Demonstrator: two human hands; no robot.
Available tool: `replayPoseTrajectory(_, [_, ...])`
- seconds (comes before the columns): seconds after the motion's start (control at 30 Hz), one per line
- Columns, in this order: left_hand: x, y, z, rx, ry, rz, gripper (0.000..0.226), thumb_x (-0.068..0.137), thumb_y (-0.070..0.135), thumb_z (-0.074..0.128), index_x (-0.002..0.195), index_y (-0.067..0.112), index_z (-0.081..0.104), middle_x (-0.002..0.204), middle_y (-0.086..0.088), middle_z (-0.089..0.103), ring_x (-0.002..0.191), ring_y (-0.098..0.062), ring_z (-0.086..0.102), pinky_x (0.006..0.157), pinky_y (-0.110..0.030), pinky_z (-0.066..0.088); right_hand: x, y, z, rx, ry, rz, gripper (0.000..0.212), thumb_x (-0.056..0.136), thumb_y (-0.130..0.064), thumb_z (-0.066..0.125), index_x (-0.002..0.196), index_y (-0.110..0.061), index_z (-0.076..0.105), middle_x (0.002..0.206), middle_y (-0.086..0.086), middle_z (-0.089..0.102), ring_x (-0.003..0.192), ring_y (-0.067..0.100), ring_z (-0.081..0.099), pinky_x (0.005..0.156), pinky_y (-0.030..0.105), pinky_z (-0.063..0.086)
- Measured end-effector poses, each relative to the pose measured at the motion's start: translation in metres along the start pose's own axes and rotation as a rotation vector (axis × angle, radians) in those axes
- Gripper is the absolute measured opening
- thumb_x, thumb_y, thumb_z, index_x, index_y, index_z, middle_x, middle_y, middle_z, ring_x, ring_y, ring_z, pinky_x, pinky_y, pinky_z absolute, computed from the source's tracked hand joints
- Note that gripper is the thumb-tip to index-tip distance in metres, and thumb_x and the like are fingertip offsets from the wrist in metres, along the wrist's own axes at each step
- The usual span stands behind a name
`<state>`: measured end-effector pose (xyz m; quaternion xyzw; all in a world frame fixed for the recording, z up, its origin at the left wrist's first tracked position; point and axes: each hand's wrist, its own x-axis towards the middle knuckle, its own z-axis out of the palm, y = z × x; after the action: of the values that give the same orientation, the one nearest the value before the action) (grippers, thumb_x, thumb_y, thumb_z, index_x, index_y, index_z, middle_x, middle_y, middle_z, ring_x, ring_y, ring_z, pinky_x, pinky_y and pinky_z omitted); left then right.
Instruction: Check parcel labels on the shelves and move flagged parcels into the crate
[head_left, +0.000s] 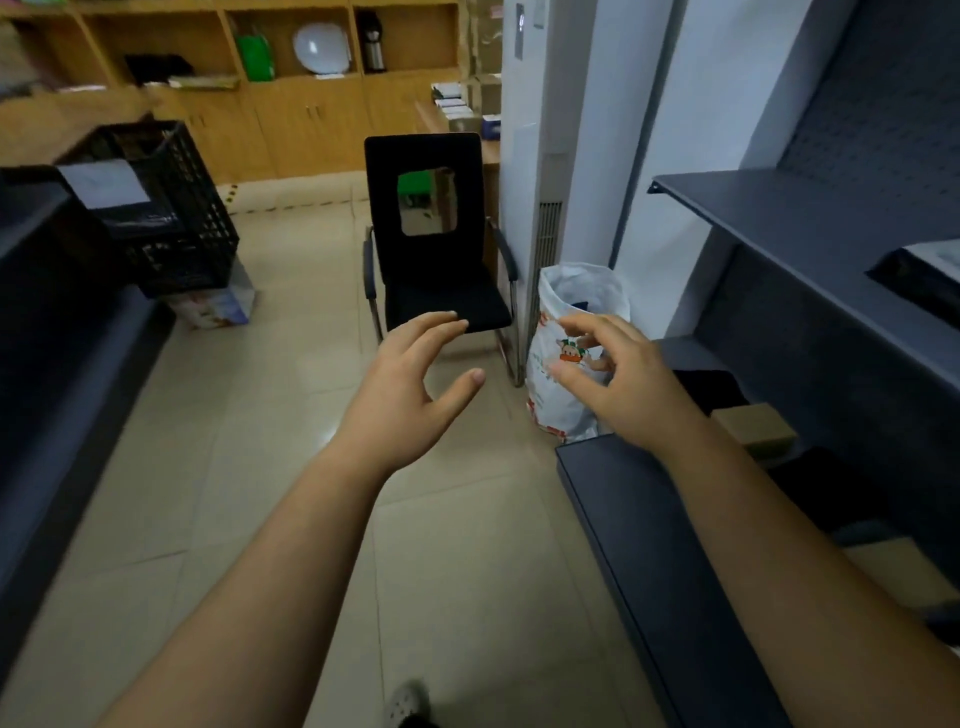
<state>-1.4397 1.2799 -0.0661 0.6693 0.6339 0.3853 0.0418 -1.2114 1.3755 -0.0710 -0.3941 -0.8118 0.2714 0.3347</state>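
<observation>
Both hands are raised over the tiled floor (249, 467) and hold nothing. Left hand (410, 384): fingers straight, thumb spread wide. Right hand (618, 384): fingers loosely bent, nothing between them.

The black crate (176, 218) is at 10 o'clock, well apart from both hands, resting on a pale box (221, 306). A white sheet (106, 183) lies at its near rim.

The grey shelves (779, 208) run from 2 to 5 o'clock. A dark parcel (919, 275) lies at 3 o'clock, and a brown box (753, 423) sits lower, near my right wrist.

Obstructions:
- A black chair (436, 234) at 12 o'clock stands square in the aisle.
- A white printed bag (566, 364) stands just beside it, behind the right fingers.
- The low shelf edge (649, 519) juts out at 5 o'clock.
- A dark unit (52, 338) lines 9 o'clock.

Open floor runs between these edges from 6 o'clock up to the chair and on towards the crate at 11 o'clock.
</observation>
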Motion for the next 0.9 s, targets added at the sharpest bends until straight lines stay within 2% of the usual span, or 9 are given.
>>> replayPoseTrajectory(0.1, [0.054, -0.037, 0.017, -0.063, -0.076, 0.056, 0.05, 0.09, 0.037, 0.066, 0.135, 0.019, 0.056, 0.141, 0.006, 0.049, 0.132, -0.004, 0.036, 0.106, -0.005, 0.018, 0.035, 0.015, 0.012, -0.029, 0.088, 0.085, 0.043, 0.088, -0.031, 0.071, 0.128, -0.025, 0.059, 0.124, -0.007, 0.055, 0.11, 0.009, 0.056, 0.094, 0.031, 0.051])
replayPoseTrajectory(0.23, [0.127, -0.065, 0.047, -0.124, -0.206, 0.185, 0.05, 0.09, 0.04, 0.065, 0.134, 0.018, 0.056, 0.139, 0.005, 0.05, 0.132, -0.008, 0.04, 0.111, -0.015, 0.025, 0.06, 0.036, 0.01, -0.108, 0.175, 0.229, 0.043, 0.088, -0.03, 0.07, 0.129, -0.022, 0.058, 0.126, -0.004, 0.055, 0.107, 0.001, 0.052, 0.086, 0.003, 0.04])
replayPoseTrajectory(0.3, [0.157, -0.071, 0.07, -0.152, -0.261, 0.248, 0.05, 0.09, 0.043, 0.063, 0.132, 0.018, 0.057, 0.139, 0.004, 0.052, 0.131, -0.013, 0.044, 0.112, -0.028, 0.034, 0.063, 0.05, 0.005, -0.137, 0.245, 0.293, 0.043, 0.088, -0.03, 0.07, 0.128, -0.019, 0.059, 0.125, -0.002, 0.055, 0.108, 0.005, 0.054, 0.087, 0.009, 0.044])
replayPoseTrajectory(0.4, [0.186, -0.07, 0.108, -0.204, -0.372, 0.308, 0.05, 0.09, 0.04, 0.065, 0.135, 0.02, 0.056, 0.141, 0.007, 0.049, 0.131, -0.01, 0.042, 0.11, -0.018, 0.028, 0.058, 0.072, -0.004, -0.182, 0.306, 0.413, 0.045, 0.088, -0.035, 0.068, 0.13, -0.022, 0.057, 0.127, -0.001, 0.055, 0.111, 0.011, 0.054, 0.091, 0.022, 0.047])
replayPoseTrajectory(0.47, [0.201, -0.069, 0.137, -0.238, -0.44, 0.347, 0.05, 0.09, 0.038, 0.065, 0.136, 0.021, 0.055, 0.142, 0.008, 0.048, 0.132, -0.008, 0.04, 0.11, -0.017, 0.026, 0.052, 0.091, -0.009, -0.195, 0.35, 0.491, 0.045, 0.089, -0.034, 0.067, 0.131, -0.023, 0.057, 0.126, -0.003, 0.054, 0.11, 0.007, 0.052, 0.09, 0.011, 0.041])
replayPoseTrajectory(0.63, [0.236, -0.072, 0.218, -0.28, -0.566, 0.427, 0.049, 0.09, 0.04, 0.065, 0.133, 0.017, 0.057, 0.14, 0.001, 0.052, 0.132, -0.017, 0.045, 0.111, -0.041, 0.037, 0.046, 0.155, -0.009, -0.138, 0.44, 0.677, 0.046, 0.092, -0.032, 0.066, 0.135, -0.024, 0.054, 0.123, -0.012, 0.049, 0.11, -0.003, 0.045, 0.084, -0.004, 0.031])
replayPoseTrajectory(0.7, [0.25, -0.074, 0.247, -0.276, -0.624, 0.435, 0.051, 0.089, 0.045, 0.06, 0.131, 0.018, 0.058, 0.139, 0.002, 0.053, 0.131, -0.017, 0.046, 0.11, -0.04, 0.038, 0.05, 0.179, -0.006, -0.126, 0.459, 0.714, 0.046, 0.093, -0.034, 0.065, 0.136, -0.025, 0.053, 0.123, -0.013, 0.048, 0.11, -0.004, 0.044, 0.086, -0.002, 0.031])
replayPoseTrajectory(0.83, [0.28, -0.078, 0.298, -0.255, -0.751, 0.476, 0.057, 0.087, 0.052, 0.053, 0.132, 0.018, 0.058, 0.139, 0.001, 0.052, 0.131, -0.018, 0.045, 0.111, -0.037, 0.036, 0.063, 0.219, -0.004, -0.1, 0.481, 0.786, 0.045, 0.094, -0.037, 0.063, 0.136, -0.025, 0.053, 0.124, -0.01, 0.05, 0.116, 0.005, 0.049, 0.096, 0.02, 0.041])
replayPoseTrajectory(0.9, [0.294, -0.08, 0.322, -0.246, -0.783, 0.495, 0.057, 0.087, 0.052, 0.054, 0.133, 0.018, 0.057, 0.14, 0.001, 0.052, 0.131, -0.018, 0.045, 0.111, -0.034, 0.035, 0.072, 0.237, -0.003, -0.097, 0.49, 0.815, 0.044, 0.093, -0.037, 0.063, 0.135, -0.025, 0.054, 0.124, -0.009, 0.051, 0.116, 0.007, 0.05, 0.097, 0.024, 0.043])
